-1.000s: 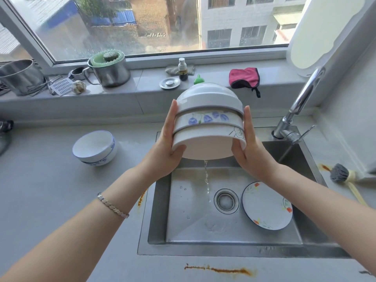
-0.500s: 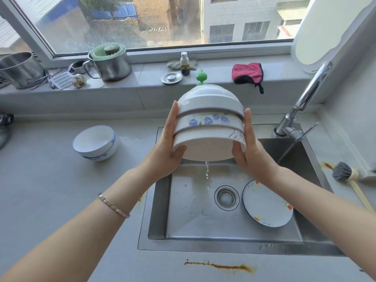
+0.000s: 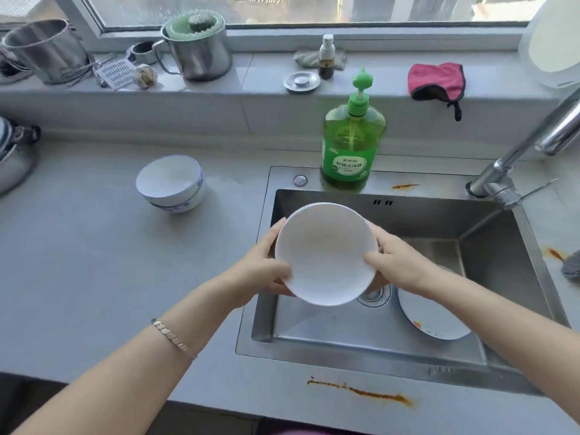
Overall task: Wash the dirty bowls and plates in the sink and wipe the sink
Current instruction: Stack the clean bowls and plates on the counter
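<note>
Both hands are over the stainless steel sink [image 3: 314, 328]. The left hand [image 3: 266, 268] and right hand [image 3: 398, 262] each grip an opposite side of a white round ceramic bowl [image 3: 326, 252], mouth toward the camera, above the sink's left half. I can't tell if more bowls are nested behind it. Progress looks roughly midway. Two blue-patterned white bowls [image 3: 171, 183] are stacked on the grey desk [image 3: 94, 262] left of the sink and look finished. A white floral-rimmed plate [image 3: 436, 321] lies on the sink floor at the right, beside the drain, probably still to wash. The sink wipe hasn't started; the pink cloth [image 3: 436, 81] is up on the windowsill. Half a second ago the hands held a three-bowl stack tilted, sides showing, dripping water. Now it's tipped back, inside showing, no drip visible.
</note>
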A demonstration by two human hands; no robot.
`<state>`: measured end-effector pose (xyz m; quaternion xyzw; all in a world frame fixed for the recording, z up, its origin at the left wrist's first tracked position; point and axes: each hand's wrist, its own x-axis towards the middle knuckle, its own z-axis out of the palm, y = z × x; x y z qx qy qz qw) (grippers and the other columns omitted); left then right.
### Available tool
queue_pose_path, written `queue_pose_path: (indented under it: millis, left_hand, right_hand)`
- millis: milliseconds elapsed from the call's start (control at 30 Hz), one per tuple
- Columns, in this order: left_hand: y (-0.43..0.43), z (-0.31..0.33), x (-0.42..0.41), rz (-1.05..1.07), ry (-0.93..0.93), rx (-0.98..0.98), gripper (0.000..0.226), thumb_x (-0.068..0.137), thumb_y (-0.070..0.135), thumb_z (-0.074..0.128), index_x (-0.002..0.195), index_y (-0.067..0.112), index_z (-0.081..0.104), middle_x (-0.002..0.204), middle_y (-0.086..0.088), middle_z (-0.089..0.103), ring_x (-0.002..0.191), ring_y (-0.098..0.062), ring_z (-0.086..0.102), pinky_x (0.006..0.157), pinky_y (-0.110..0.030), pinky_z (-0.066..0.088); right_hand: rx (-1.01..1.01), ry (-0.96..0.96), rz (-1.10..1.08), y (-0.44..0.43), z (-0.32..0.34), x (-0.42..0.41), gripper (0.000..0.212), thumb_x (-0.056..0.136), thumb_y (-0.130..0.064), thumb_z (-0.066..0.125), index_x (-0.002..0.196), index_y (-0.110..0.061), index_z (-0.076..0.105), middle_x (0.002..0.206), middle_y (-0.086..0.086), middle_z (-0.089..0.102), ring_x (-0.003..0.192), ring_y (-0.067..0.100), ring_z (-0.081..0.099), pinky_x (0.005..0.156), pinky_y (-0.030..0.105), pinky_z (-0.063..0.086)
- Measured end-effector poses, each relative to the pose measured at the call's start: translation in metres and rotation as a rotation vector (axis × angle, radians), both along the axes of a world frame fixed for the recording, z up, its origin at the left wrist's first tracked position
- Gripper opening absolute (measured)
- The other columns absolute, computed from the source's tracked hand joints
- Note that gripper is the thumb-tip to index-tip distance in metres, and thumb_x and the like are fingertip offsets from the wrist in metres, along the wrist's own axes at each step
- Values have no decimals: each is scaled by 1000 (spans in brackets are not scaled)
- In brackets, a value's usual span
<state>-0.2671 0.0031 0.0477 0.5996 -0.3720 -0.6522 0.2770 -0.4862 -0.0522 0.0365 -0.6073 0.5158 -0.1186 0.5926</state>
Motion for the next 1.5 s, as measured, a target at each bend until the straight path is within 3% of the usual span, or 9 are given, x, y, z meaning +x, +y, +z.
queue_pose_path:
  millis: [133,467,733,967,1100,1167,1267,1367,1500]
  left_hand:
    - [26,-11,49,69,-26,127,78,57,10,44,127,45,42,115,-5,58,74,-30,69,66,-34,58]
    - [33,-46,203,393,-248,262,66,53,15,42,118,28,48,87,-14,63,57,-35,67,59,-35,59]
    - [26,-67,261,539,-325,197,26,84,20,48,110,22,52,79,-13,58,52,-29,62,64,-36,56]
    - [44,-80,257,672,-340,15,56,82,47,55,133,33,36,105,5,55,90,-26,58,80,-42,51]
    - [49,-82,224,707,-678,-51,68,93,39,47,148,15,16,146,-11,30,135,-28,26,108,-41,27]
    - [50,-74,191,660,-935,-158,70,93,33,45,148,7,11,150,-19,15,135,-30,13,110,-44,19]
    - [41,-71,132,391,-1077,-477,64,79,20,51,137,-1,36,139,-25,31,123,-30,25,106,-38,24]
    - [19,-71,63,20,-755,-395,33,88,12,51,120,9,58,121,-10,55,115,-24,47,95,-21,32]
    - [-9,-87,-34,-306,-537,-84,24,93,18,45,112,22,59,100,2,66,93,-17,62,74,-20,46]
  right_hand:
    - [114,76,146,1,-6,56,47,83,3,32,118,-26,46,96,17,64,64,31,67,57,38,58]
    - [260,89,318,-16,-49,244,37,81,0,28,113,-8,46,78,25,64,64,35,65,68,39,57]
    - [270,37,243,-20,-63,313,30,85,-3,29,109,-9,46,72,17,60,60,33,63,68,41,58]
    - [218,-7,95,-14,-68,338,25,95,-29,43,112,-11,48,79,16,62,62,34,65,62,38,59]
    - [291,-69,97,-8,-72,329,47,96,-39,44,134,-10,41,99,20,57,69,29,64,63,34,56]
    - [297,-42,133,-3,-73,302,48,98,-35,41,137,-7,39,98,19,58,69,24,63,63,30,54]
    - [299,63,186,3,-81,234,44,98,-25,42,137,-6,40,100,18,61,72,20,61,67,27,52]
    - [256,183,171,10,-95,148,41,96,-19,42,135,-7,43,93,10,60,68,13,58,62,21,49]
    - [297,335,7,21,-123,14,39,93,-14,43,132,-7,45,77,2,58,61,10,54,56,19,43]
